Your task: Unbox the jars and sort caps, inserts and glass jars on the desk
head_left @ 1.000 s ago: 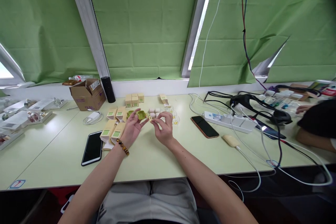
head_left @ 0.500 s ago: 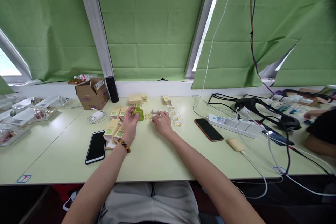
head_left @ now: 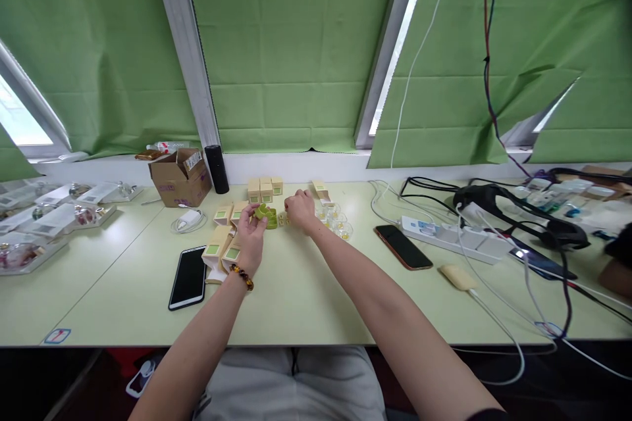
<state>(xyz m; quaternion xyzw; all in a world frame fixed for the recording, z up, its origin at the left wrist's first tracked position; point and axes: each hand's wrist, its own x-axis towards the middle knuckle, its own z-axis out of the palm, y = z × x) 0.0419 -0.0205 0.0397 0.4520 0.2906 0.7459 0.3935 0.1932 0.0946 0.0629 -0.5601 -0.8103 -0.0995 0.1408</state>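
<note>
My left hand (head_left: pixel 251 237), with a beaded bracelet on the wrist, pinches a small green cupped piece (head_left: pixel 261 212). Right behind it lies a green compartmented tray (head_left: pixel 271 218); I cannot tell whether the two are joined. My right hand (head_left: pixel 300 209) is closed, knuckles up, just right of the tray, and whatever its fingers hold is hidden. Small yellowish pieces (head_left: pixel 282 219) lie between the hands. To the right of my right hand are several clear round cups (head_left: pixel 342 229) with yellow bits inside. Small cream boxes with green windows (head_left: pixel 216 245) crowd beside my left hand.
More cream boxes (head_left: pixel 265 191) stand at the back, near a cardboard box (head_left: pixel 180 177) and a black cylinder (head_left: pixel 216 170). Phones lie left (head_left: pixel 187 277) and right (head_left: pixel 403 247). A power strip (head_left: pixel 454 238) with tangled cables fills the right. Another person's arm shows at far right.
My right hand has lifted and moved slightly away from me, its fingers now curled. A white roll beside it is no longer visible. My left hand keeps hold of the green piece.
</note>
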